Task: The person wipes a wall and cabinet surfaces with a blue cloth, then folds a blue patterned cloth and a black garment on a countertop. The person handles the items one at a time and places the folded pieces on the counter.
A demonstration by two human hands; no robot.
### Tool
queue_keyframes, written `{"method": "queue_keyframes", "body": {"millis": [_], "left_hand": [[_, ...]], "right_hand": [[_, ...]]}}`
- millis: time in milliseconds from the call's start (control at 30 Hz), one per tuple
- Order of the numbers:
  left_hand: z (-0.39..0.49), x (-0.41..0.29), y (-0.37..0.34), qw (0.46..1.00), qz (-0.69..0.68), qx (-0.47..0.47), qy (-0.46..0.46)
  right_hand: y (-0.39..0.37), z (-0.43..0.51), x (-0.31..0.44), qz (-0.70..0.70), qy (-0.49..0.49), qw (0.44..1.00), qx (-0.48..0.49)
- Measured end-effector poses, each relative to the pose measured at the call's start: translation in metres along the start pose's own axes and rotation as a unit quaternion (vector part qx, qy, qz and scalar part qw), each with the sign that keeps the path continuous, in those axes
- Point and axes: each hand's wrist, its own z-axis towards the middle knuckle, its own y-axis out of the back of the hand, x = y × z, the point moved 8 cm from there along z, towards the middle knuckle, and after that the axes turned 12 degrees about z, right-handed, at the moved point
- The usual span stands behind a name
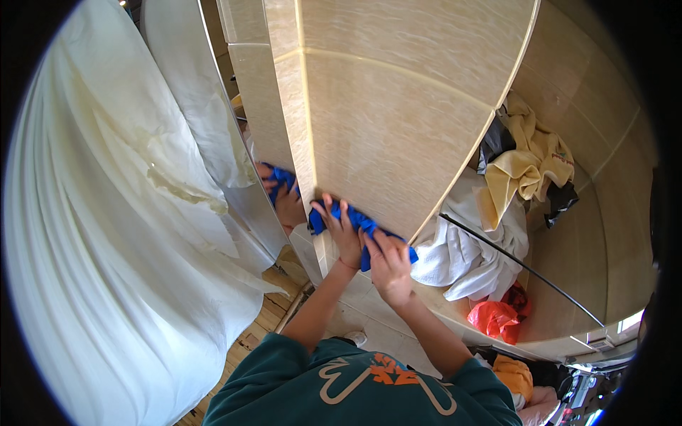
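Note:
A crumpled blue cloth [359, 219] lies against the lower part of a beige tiled wall panel [394, 138]. My left hand [341, 229] presses on its left part, the fingers apart and pointing up along the tile. Lower and to the right, my right hand [391, 263] holds the other end of the cloth, fingers bent over it. Part of the cloth is hidden under both hands. At the left, a mirror-like surface [266, 133] reflects the hands and the blue cloth.
A large white draped curtain [122, 229] hangs on the left above a wooden floor [266, 319]. In the tiled recess at right lie a white towel [469, 250], a yellow cloth [533, 154] and a red plastic bag [495, 319]. A thin black rod [522, 269] crosses the recess.

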Motion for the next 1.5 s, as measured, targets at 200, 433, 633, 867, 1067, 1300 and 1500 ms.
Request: {"method": "queue_keyframes", "body": {"millis": [200, 433, 633, 867, 1067, 1300, 1500], "left_hand": [[-0.1, 0.018, 0.001, 0.994, -0.002, 0.098, 0.044], [-0.058, -0.014, 0.004, 0.988, -0.014, 0.137, 0.064], [-0.046, -0.014, -0.001, 0.998, 0.028, 0.053, -0.038], [-0.13, 0.023, -0.004, 0.977, -0.025, 0.17, 0.129], [-0.095, 0.008, -0.008, 0.982, -0.014, 0.157, 0.102], [-0.105, 0.033, -0.014, 0.994, 0.058, 0.089, -0.012], [-0.222, 0.069, -0.029, 0.929, -0.035, 0.262, 0.261]], "right_hand": [[-0.046, -0.088, -0.014, 0.037, 0.0, 0.988, 0.151], [-0.009, -0.059, -0.015, 0.05, -0.019, 0.998, 0.026], [-0.007, -0.052, -0.016, 0.042, -0.028, 0.999, 0.011], [-0.048, -0.114, -0.023, 0.068, -0.042, 0.986, 0.148], [-0.024, -0.079, -0.018, 0.079, -0.042, 0.995, 0.034], [-0.046, -0.087, -0.019, 0.068, -0.035, 0.993, 0.088], [-0.09, -0.166, -0.034, 0.039, -0.063, 0.977, 0.201]]}}
